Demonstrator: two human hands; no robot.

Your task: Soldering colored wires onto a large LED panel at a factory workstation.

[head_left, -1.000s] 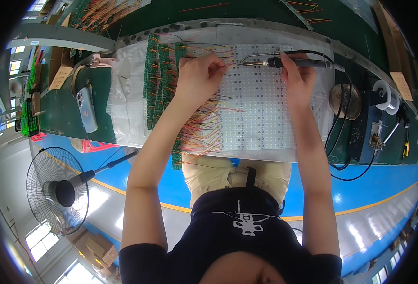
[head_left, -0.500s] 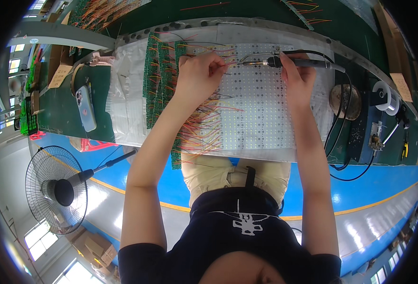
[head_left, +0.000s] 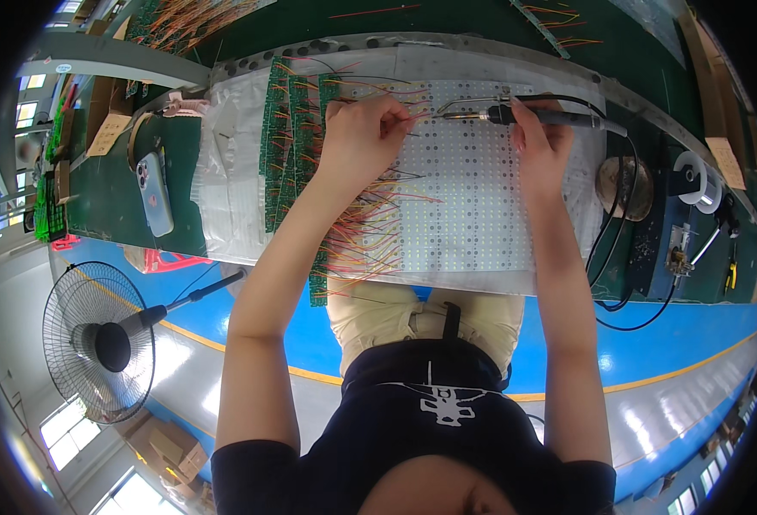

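My right hand (head_left: pixel 543 146) is closed round the black handle of a soldering iron (head_left: pixel 528 116). The iron's metal tip points left, over the upper part of a pale panel (head_left: pixel 473 206) covered in rows of small dots. Fingers pinched, my left hand (head_left: pixel 365 133) holds a thin wire (head_left: pixel 416 118) whose end lies close to the iron's tip; whether they touch is too small to tell. Beneath my left hand and forearm lie green circuit board strips (head_left: pixel 275 137) with many red, orange and black wires (head_left: pixel 365 236) reaching right onto the panel.
A phone (head_left: pixel 153 193) lies at the left. On the right are a round brownish pad (head_left: pixel 624 186), a solder spool (head_left: pixel 697 180) and a stand with a metal holder (head_left: pixel 678 253). The iron's black cable (head_left: pixel 600 249) loops down there. A fan (head_left: pixel 99 343) stands at lower left.
The iron's tip has shifted very slightly, and my right hand with it. My left hand keeps its pinch in nearly the same place.
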